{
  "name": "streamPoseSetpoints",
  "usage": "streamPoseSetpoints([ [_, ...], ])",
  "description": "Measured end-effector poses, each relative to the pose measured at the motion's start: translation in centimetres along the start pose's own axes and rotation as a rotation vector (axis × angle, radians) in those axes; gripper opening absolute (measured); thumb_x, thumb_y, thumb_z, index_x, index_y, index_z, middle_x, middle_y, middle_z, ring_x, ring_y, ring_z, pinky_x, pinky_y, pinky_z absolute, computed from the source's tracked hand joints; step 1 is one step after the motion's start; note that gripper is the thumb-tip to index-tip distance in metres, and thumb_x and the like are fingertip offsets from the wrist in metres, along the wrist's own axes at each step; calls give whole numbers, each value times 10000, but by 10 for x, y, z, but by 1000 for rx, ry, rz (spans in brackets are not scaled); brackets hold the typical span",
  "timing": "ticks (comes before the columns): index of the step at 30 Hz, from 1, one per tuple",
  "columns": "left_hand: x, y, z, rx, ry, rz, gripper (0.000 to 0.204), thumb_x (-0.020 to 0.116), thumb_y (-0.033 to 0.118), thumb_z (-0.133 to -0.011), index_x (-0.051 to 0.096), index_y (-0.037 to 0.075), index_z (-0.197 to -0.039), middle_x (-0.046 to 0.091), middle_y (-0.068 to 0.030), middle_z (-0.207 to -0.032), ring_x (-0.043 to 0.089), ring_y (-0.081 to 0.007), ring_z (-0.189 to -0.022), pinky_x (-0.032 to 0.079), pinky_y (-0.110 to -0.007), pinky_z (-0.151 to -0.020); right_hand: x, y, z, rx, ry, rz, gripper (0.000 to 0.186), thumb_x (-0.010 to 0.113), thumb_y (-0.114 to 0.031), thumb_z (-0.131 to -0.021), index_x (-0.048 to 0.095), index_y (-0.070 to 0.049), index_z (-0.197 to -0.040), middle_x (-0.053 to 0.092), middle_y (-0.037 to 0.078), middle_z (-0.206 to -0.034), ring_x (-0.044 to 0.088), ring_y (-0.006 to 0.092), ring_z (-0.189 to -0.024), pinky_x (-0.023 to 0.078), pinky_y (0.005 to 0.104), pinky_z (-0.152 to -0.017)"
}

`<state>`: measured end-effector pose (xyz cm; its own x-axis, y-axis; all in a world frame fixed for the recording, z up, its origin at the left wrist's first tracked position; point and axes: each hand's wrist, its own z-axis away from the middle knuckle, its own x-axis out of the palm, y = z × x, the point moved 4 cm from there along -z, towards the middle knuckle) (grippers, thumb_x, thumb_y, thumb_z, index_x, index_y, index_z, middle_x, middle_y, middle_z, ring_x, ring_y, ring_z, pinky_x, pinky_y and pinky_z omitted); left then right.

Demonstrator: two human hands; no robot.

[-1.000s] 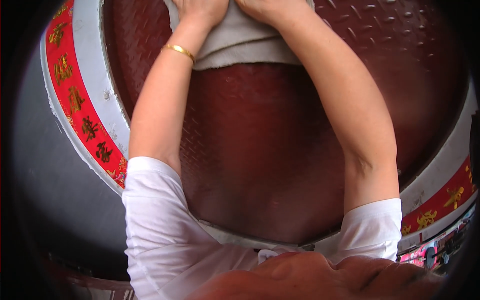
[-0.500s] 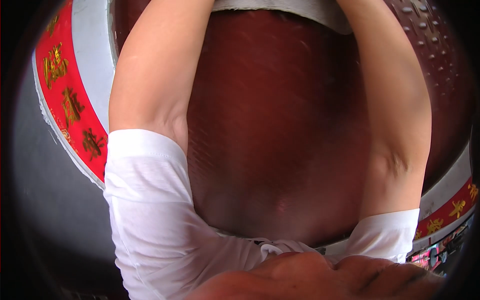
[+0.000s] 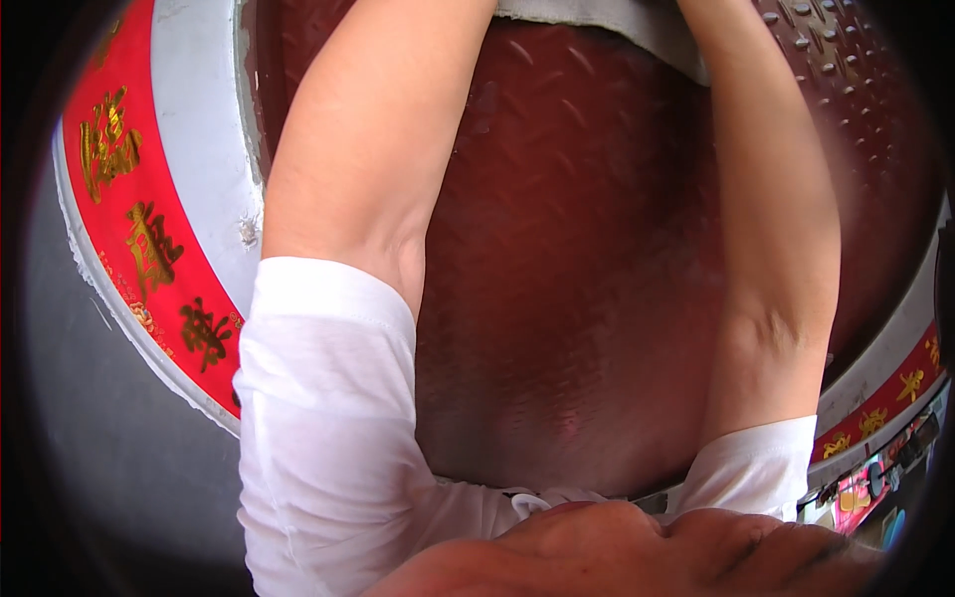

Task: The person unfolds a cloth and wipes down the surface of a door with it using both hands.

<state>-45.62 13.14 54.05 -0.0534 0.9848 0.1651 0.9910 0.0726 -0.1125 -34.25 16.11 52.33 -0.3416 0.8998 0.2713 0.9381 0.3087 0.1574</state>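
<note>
Both of my forearms reach up past the top edge of the head view, so my left hand and my right hand are out of sight. Between them, at the top, hangs part of a light grey cloth (image 3: 617, 22). Its lower edge droops toward my right forearm; whether either hand grips it is hidden. Behind my arms and the cloth stands a dark red metal door (image 3: 567, 219) with a raised tread pattern, partly in shadow.
A white door frame (image 3: 199, 149) borders the door on the left, with a red paper strip (image 3: 109, 139) bearing gold writing. Another red strip (image 3: 875, 418) runs along the lower right. Grey wall (image 3: 109, 368) fills the far left, and small colourful items (image 3: 865, 497) show at lower right.
My left forearm has shifted right in the picture, and my right forearm slightly left. The door frame and left strip also sit further right. Less of the cloth shows on its left side.
</note>
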Motion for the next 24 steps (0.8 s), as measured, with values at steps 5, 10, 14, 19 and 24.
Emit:
streamPoseSetpoints([
  [5, -4, 2, 30, 54, 10, 1, 632, 425, 373, -909, 324, -25, -1389, 296, -241, -1459, 213, -341, -1389, 123, -516, -1131, -9, -5, 31, -90, 106, 59, 543, 399, -390, -918, 447, -73, -1356, 422, 195, -1397, 372, 340, -1294, 190, 487, -1117],
  [10, -15, -4, 76, 45, 11, -30, 646, 450, 362, -899, 308, -29, -1393, 278, -240, -1466, 207, -343, -1389, 121, -523, -1131, -37, -25, 66, -102, 11, -140, 526, 391, -361, -922, 446, -33, -1330, 408, 205, -1402, 342, 353, -1315, 181, 487, -1125],
  [14, -37, 5, 120, -11, -78, -54, 670, 481, 352, -884, 290, -28, -1403, 265, -240, -1468, 187, -360, -1392, 111, -540, -1129, -50, -32, 102, -138, -115, -209, 557, 399, -320, -913, 354, -31, -1388, 327, 210, -1452, 220, 371, -1381, 126, 500, -1144],
  [19, -36, -7, 201, 12, -52, -22, 631, 464, 387, -869, 360, -5, -1352, 322, -226, -1431, 258, -365, -1348, 191, -526, -1075, -73, -44, 160, -179, -204, -411, 555, 511, -303, -858, 410, -101, -1365, 347, 174, -1439, 287, 351, -1332, 171, 552, -1105],
  [24, -52, -2, 280, -107, -247, -49, 671, 527, 378, -827, 350, -10, -1346, 275, -241, -1440, 221, -378, -1359, 158, -553, -1090, -84, -60, 232, -259, -357, -472, 571, 535, -290, -832, 420, -52, -1338, 365, 167, -1428, 354, 349, -1273, 189, 556, -1095],
])
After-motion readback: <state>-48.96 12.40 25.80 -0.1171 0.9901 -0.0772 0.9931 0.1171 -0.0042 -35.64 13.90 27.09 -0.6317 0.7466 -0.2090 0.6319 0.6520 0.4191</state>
